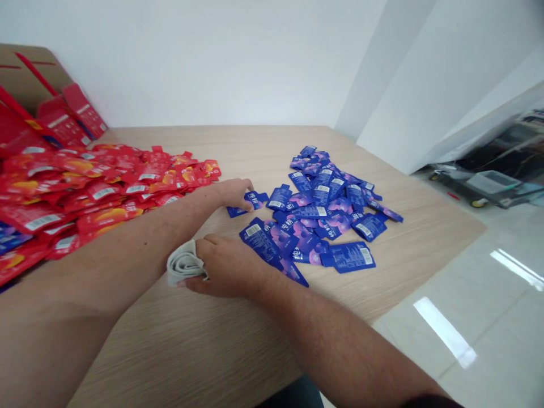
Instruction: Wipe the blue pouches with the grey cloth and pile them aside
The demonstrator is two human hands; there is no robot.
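Observation:
My left hand reaches across the wood table to a small blue sachet at the left edge of the blue pile. Its fingers and thumb close around that sachet, which lies flat and is partly covered by the hand. Nearer to me, my right hand is closed around a rolled pale grey cloth, whose spiral end faces left. Just right of my hands spreads a loose pile of blue-purple sachets, some showing a white barcode label.
A large heap of red sachets covers the table's left side, with red cartons behind it. A white wall borders the table at the back. Beyond its right edge, a wheeled cart stands on the tiled floor.

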